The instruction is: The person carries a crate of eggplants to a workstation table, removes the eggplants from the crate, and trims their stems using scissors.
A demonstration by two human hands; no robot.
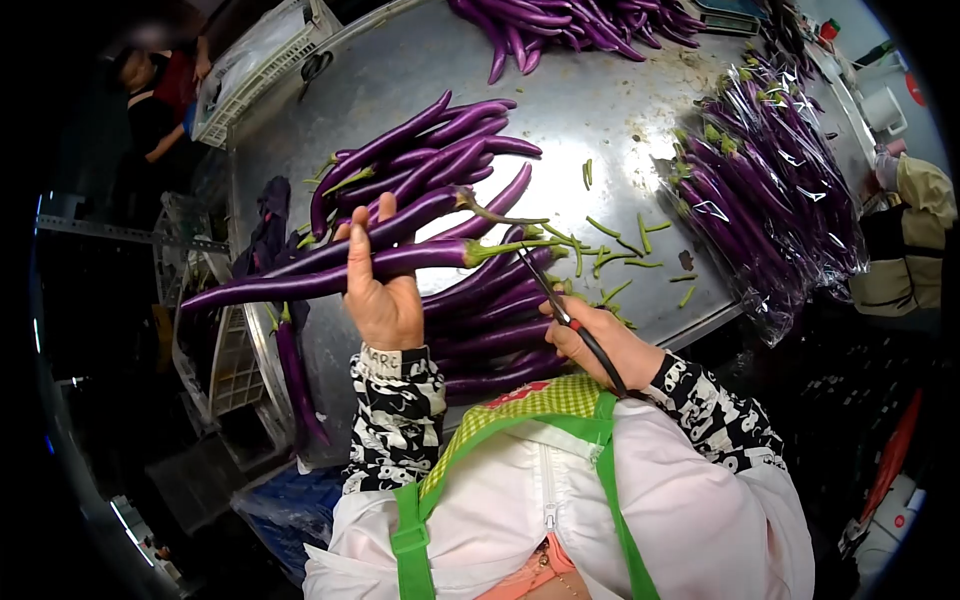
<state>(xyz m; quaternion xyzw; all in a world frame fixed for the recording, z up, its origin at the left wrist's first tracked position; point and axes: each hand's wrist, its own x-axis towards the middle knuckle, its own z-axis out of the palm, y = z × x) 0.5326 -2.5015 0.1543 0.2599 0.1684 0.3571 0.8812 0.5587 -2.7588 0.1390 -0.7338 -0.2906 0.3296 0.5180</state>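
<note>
Two long purple eggplants (300, 288) lie across my left hand (388, 312), which is closed around them with the fingers pointing up. Their green stems stick out to the right. My right hand (612, 338) grips a pair of scissors (597, 350) with dark red-and-black handles. The scissor blades reach up to the stem (505, 249) of the lower eggplant; whether they touch it I cannot tell. Under and beside the hands, several more eggplants (490, 340) lie in a row. Cut stem pieces (605, 228) are scattered right of the blades.
A metal table (560, 120) carries a loose eggplant pile (420, 150), another at the far edge (570, 25), and plastic-wrapped eggplant bundles (770, 190) at right. One eggplant (290, 370) lies at the left edge. Crates (265, 75) stand left, with another person (160, 100) behind.
</note>
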